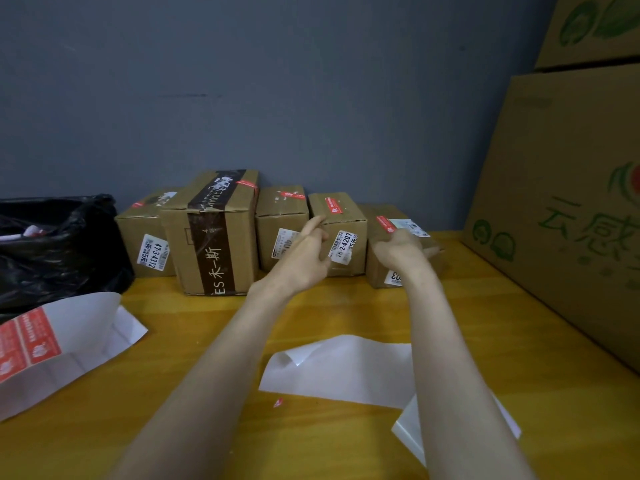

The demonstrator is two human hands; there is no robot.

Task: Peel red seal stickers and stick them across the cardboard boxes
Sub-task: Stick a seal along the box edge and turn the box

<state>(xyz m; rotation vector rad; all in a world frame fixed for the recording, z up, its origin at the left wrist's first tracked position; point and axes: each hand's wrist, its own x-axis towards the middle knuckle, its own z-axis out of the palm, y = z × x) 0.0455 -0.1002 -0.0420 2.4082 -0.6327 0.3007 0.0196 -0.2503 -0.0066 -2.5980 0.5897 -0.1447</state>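
A crumpled black plastic bag [52, 244] sits far left, and before it a white backing sheet [90, 323] carries unpeeled red seal stickers [38, 341]. Five brown cardboard boxes [207, 244] line the grey wall, each with a red seal on top. The left hand [304, 252] hovers loose-fingered, holding nothing, before the fourth box. The right hand [401, 251] lies on the rightmost small box [381, 271]; its blurred fingers hide the grip.
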